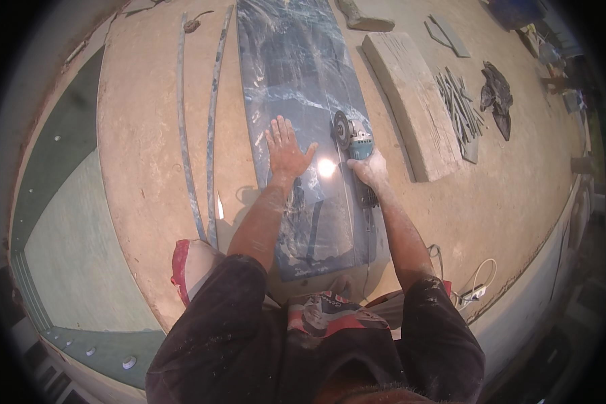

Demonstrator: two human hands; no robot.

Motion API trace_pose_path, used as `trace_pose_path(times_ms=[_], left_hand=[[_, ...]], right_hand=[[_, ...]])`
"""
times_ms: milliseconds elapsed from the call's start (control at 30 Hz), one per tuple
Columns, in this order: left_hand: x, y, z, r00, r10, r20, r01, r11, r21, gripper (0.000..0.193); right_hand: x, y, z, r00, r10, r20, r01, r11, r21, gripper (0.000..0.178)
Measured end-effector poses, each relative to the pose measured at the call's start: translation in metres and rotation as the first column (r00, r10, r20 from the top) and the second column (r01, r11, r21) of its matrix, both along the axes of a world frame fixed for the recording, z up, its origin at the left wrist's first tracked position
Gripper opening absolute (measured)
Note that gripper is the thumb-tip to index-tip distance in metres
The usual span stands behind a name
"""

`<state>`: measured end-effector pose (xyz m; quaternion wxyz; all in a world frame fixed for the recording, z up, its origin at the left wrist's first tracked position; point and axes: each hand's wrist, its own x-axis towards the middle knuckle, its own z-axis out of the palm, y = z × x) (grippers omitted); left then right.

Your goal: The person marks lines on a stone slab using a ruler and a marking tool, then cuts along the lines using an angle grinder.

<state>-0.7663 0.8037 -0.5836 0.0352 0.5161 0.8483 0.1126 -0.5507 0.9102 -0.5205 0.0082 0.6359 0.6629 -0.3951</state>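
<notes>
A long dark polished slab (289, 47), streaked with pale dust, lies lengthwise in front of me. My left hand (289, 153) rests flat on it, fingers spread and palm down. In my right hand (369, 170) is a teal angle grinder (361, 145), gripped around its body near the slab's right side. The grinder's disc (343, 129) stands on edge over the slab, close to a lengthwise line; whether it touches the surface I cannot tell. Bright glare shows on the slab between my hands. My right hand and forearm partly hide the grinder's rear end.
Two long narrow strips (212, 128) lie left of the slab. To the right are a thick pale beam (411, 101), several thin offcuts (459, 108) and a crumpled black bag-like thing (497, 97). A white power strip (475, 295) with cords sits lower right. A green sunken area (67, 236) borders the left.
</notes>
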Motion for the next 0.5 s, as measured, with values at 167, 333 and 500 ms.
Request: trace_pose_path(times_ms=[167, 333, 500], left_hand=[[0.000, 0.000, 0.000, 1.000, 0.001, -0.011, -0.001, 1.000, -0.005, 0.105], [0.000, 0.001, 0.003, 1.000, 0.004, -0.013, -0.004, 1.000, -0.021, 0.105], [0.000, 0.001, 0.003, 1.000, 0.010, -0.017, -0.010, 1.000, -0.012, 0.105]], right_hand=[[-0.004, 0.004, -0.002, 1.000, -0.002, 0.010, 0.002, 1.000, 0.011, 0.078], [-0.010, 0.009, 0.001, 1.000, -0.004, 0.025, 0.004, 1.000, 0.005, 0.079], [-0.016, 0.012, 0.006, 1.000, -0.003, 0.024, 0.003, 1.000, 0.006, 0.081]])
